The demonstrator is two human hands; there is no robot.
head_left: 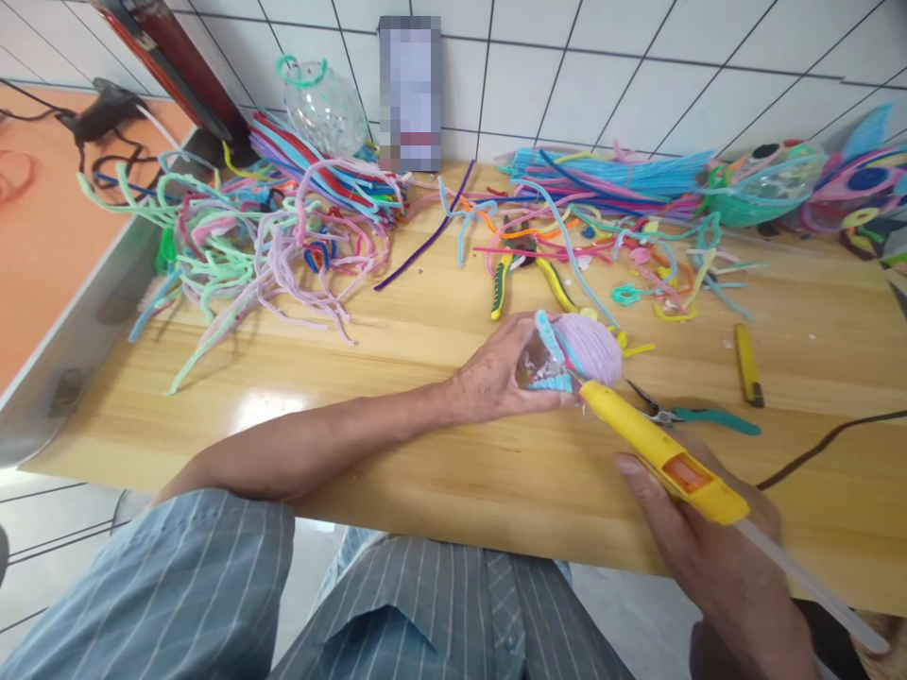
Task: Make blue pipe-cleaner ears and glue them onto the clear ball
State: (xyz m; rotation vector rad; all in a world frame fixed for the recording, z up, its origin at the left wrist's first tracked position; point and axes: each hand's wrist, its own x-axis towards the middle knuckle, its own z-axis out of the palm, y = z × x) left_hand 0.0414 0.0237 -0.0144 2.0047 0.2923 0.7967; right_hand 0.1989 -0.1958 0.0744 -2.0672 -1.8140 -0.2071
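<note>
My left hand (488, 373) is wrapped round a small clear plastic piece covered partly in lilac and light blue pipe cleaners (588, 348), held just above the table. In my right hand (715, 538) is a yellow glue gun (638, 439), with a long pale glue stick (814, 581) jutting from its back end. Its nozzle points at the blue edge of the piece, touching or very near it. Teal-handled pliers (715, 418) lie just beyond the gun. Most of my right fingers are hidden behind the gun body.
Yellow-green pliers (522, 260) and a yellow cutter knife (747, 366) lie on the wooden table (397, 491). Pipe cleaners (248, 236) heap at the left; blue bundles (609, 179) lie along the wall. A phone (411, 94) leans there. A dark cord (829, 444) crosses the right side.
</note>
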